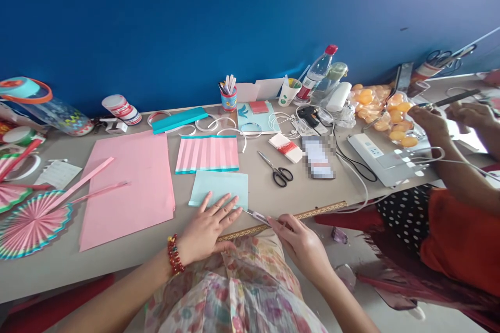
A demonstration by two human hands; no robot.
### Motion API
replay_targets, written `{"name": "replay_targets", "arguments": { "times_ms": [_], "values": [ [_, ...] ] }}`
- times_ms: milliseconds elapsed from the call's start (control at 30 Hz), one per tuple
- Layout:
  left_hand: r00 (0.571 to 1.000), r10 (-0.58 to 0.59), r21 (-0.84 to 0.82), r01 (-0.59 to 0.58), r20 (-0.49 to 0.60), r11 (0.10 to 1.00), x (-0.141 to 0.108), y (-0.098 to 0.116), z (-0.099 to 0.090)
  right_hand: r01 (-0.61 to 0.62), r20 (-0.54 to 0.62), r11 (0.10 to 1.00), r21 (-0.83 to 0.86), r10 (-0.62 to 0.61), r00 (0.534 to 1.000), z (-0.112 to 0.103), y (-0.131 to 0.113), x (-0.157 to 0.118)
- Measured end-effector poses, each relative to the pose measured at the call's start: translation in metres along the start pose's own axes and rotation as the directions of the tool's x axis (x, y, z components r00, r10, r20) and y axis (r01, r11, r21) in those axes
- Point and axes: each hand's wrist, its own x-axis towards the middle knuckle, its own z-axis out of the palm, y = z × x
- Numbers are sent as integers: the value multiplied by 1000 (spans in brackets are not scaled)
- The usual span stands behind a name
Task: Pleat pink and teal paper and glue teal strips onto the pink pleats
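My left hand [213,226] lies with fingers spread on the lower part of a light blue paper [219,187], pressing it to the table. A utility knife [260,217] is gripped in my right hand [297,239], its blade pointing left at the paper's lower right corner. Whether the blade touches the paper, I cannot tell. Just beyond the paper is a pleated pink sheet [208,154] with teal edges. Black-handled scissors [279,170] rest to the right, near a white card wound with red thread [285,148].
Pink paper [133,187] and a folded paper fan [35,223] lie to the left. A cup of pens [228,98], a bottle [314,78] and a glue gun [309,114] stand or lie toward the wall. Right are a power strip [367,148] and another person's hands [433,122].
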Motion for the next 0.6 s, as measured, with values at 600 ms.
{"name": "replay_targets", "arguments": {
  "times_ms": [600],
  "values": [
    [975, -210, 22, 212, -72, 977, -2, -2, 3, 180, -23, 977, -116, -183, 983, 6, 19, 58]
  ]
}}
